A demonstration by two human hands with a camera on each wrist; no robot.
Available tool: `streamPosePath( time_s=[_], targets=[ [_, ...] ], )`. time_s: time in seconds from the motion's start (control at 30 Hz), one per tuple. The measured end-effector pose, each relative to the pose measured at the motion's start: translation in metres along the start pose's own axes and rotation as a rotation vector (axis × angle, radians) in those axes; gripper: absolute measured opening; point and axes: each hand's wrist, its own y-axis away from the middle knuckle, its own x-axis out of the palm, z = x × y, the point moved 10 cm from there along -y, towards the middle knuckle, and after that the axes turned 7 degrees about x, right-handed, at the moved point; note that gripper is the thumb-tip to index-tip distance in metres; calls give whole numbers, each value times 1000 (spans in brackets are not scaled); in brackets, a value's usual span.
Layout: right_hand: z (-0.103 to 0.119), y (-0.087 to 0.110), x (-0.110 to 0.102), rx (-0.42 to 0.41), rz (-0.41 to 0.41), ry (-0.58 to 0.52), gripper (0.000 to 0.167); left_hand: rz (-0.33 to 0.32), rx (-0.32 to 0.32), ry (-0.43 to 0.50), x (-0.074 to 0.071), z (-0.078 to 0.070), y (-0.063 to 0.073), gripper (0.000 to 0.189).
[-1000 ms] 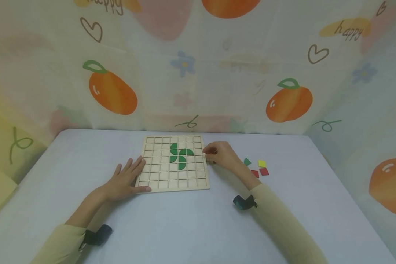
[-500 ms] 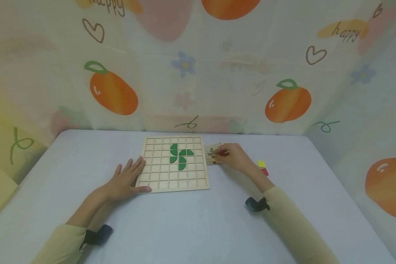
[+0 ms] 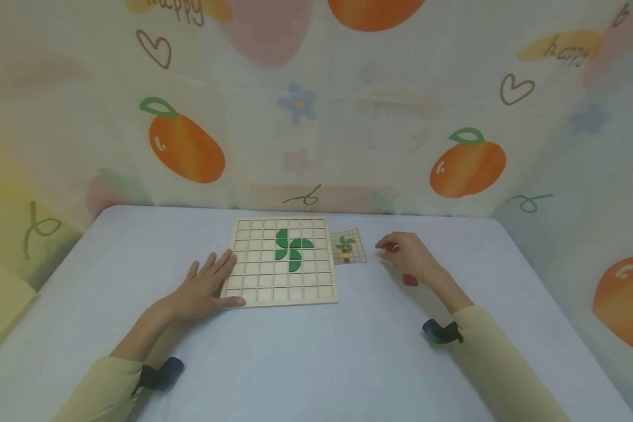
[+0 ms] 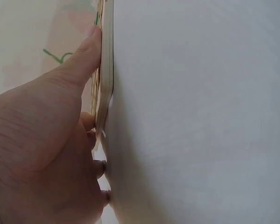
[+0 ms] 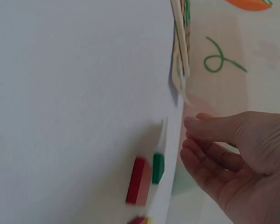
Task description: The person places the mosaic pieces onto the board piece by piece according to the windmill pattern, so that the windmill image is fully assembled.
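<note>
"Where does the board [image 3: 266,278] sit?"

"Flat on the table [image 3: 306,357], just left of centre in the head view. Green pieces [image 3: 295,264] lie in its middle cells, in a pinwheel shape."

"And the patterned card [image 3: 356,253]?"

"At the board's right edge; I can't tell whether it is tucked under. It shows a similar green shape, with red and yellow squares below. I'd guess it lies that close so one glance takes in both."

"What is the left hand [image 3: 200,296] doing at the lower left?"

"Its fingers are spread and nearly straight, touching the board's left side, with the thumb on the near corner. It grips nothing. Probably it stops the board from sliding."

"Does the right hand [image 3: 408,255] have anything?"

"Nothing that I can see. Right of centre, it hangs above the table with fingers loosely bent and thumb near the fingertips."

"Over what?"

"A red piece [image 3: 410,280] shows just below it. The right wrist view adds a green block [image 5: 158,168] beside the red one, and a bit of red and yellow at the bottom edge. Likely they sit there for easy reach."

"Behind everything?"

"A printed cloth [image 3: 348,140], oranges and hearts, across the upper half."
</note>
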Motion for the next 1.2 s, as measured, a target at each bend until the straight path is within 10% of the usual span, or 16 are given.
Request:
streamPosePath(
  time_s=[1.2],
  targets=[
    [-35, 10, -1, 63, 81, 12, 31, 1, 6, -6, 1, 2, -2, 105]
  ],
)
